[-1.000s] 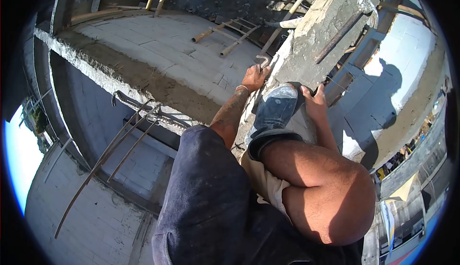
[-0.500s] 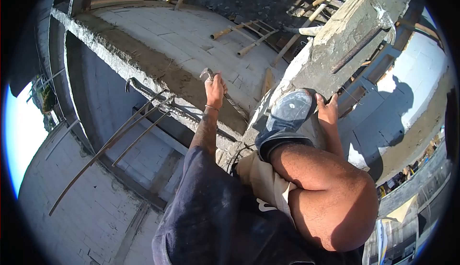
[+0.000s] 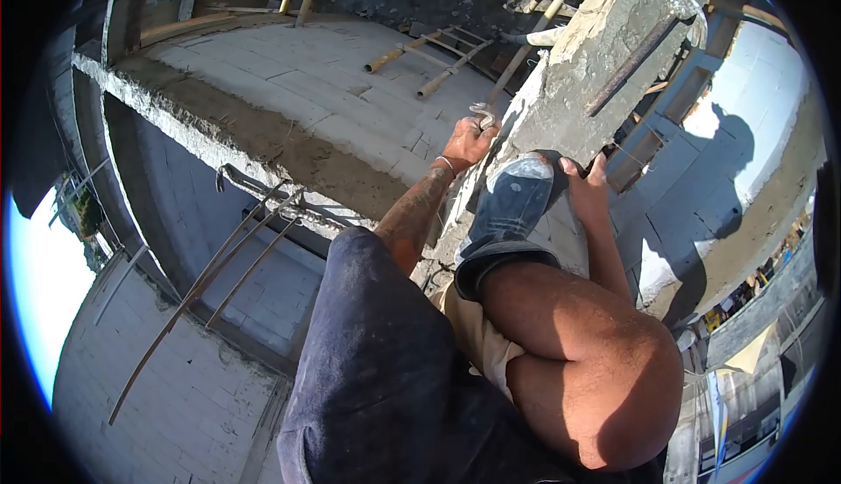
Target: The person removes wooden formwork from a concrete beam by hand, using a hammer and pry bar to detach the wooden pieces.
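Note:
My left hand [image 3: 467, 144] is closed around a metal bar with a hooked end [image 3: 482, 115], held against the left side of a rough concrete beam [image 3: 613, 55]. My right hand [image 3: 585, 182] rests on the beam's top, fingers curled over a dark object just past my bent knee; what it grips is hidden. My knee, in a dusty blue trouser leg [image 3: 508, 208], presses on the beam between both hands.
I am high up on a building under construction. A block wall with a mortar-topped ledge [image 3: 254, 134] lies left, bent rebar [image 3: 228, 256] sticks out below it, and a bamboo ladder [image 3: 429, 55] lies beyond. Open drop and street far below at the right.
My left hand, raised out to the left with the bar half a second ago, has swung back against the beam. The right hand stays put.

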Tool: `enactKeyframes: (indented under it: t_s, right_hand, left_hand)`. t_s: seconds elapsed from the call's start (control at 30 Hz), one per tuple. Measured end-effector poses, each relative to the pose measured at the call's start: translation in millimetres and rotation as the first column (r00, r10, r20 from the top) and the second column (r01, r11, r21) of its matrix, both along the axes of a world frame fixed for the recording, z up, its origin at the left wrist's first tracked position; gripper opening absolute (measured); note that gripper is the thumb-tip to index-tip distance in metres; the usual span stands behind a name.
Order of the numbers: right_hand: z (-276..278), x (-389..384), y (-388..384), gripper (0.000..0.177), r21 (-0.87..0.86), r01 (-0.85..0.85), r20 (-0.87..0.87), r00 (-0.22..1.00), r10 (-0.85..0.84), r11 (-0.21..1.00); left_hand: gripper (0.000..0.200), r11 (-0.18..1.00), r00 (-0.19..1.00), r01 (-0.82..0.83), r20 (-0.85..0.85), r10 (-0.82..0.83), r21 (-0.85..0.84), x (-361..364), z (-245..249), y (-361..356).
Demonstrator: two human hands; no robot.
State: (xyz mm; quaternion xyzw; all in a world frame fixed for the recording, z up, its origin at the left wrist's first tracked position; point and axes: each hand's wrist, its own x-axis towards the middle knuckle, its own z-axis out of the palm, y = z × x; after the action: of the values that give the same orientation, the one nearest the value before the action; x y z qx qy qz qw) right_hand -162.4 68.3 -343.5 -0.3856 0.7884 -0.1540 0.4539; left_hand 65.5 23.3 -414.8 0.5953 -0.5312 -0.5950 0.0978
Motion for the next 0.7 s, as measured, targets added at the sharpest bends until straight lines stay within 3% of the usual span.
enactKeyframes:
  t_s: [0.07,0.13,0.2,0.27,0.33,0.4,0.47,0.5,0.53,0.6,0.63,0.67,0.7]
  right_hand:
    - [12,2,-3,0.067,0.035,0.010,0.019,1.000,-0.011,0.999]
    - [17,2,-11,0.066,0.048,0.018,0.037,0.999,-0.020,0.999]
    - [15,2,-9,0.064,-0.014,0.010,0.064,0.998,-0.009,1.000]
    - [19,2,-10,0.065,0.034,0.002,0.068,0.998,-0.004,0.999]
    - [19,2,-10,0.066,0.066,-0.011,0.072,0.997,0.006,0.998]
    - [14,2,-8,0.070,0.020,-0.015,0.018,1.000,0.015,1.000]
    - [14,0,-12,0.072,0.030,-0.014,0.030,0.999,0.013,0.999]
    - [17,0,-11,0.075,0.058,-0.014,0.049,0.999,0.011,0.998]
    - [20,0,-8,0.075,0.071,-0.005,0.042,0.999,0.002,0.997]
    - [19,1,-11,0.079,0.120,-0.014,-0.011,1.000,0.015,0.993]
    - [15,0,-11,0.079,0.117,-0.011,-0.012,1.000,0.013,0.993]
    - [9,-1,-5,0.080,0.083,-0.009,-0.020,1.000,0.011,0.997]
    - [5,-1,-3,0.081,0.042,-0.006,-0.030,1.000,0.007,0.999]
  left_hand:
    - [0.039,0.990,0.990,-0.137,0.019,0.138,-0.033,-1,3,5]
    - [0.037,0.994,0.990,-0.112,0.086,0.113,-0.017,1,4,7]
    - [0.036,0.983,0.991,-0.134,-0.005,0.136,0.123,8,9,15]
    - [0.032,0.982,0.986,-0.158,-0.043,0.163,0.100,14,2,31]
    - [0.027,0.957,0.994,-0.106,-0.057,0.093,-0.271,16,-5,35]
    - [0.034,0.969,0.998,-0.069,-0.005,0.070,-0.237,14,-12,29]
    - [0.035,0.992,0.994,0.021,-0.102,-0.033,-0.121,8,-23,28]
    - [0.027,0.993,0.993,0.116,-0.040,-0.115,0.004,5,-16,22]
    - [0.028,0.967,0.984,0.165,-0.029,-0.174,-0.195,8,-19,28]
    - [0.026,0.992,0.990,-0.058,-0.133,0.043,-0.115,5,-15,27]
    - [0.026,0.991,0.990,-0.056,-0.134,0.039,-0.119,9,-32,31]
    - [0.023,0.863,0.999,-0.014,0.035,0.036,-0.504,17,-54,40]
    - [0.021,0.592,0.978,0.092,0.186,0.099,-0.800,23,-69,43]
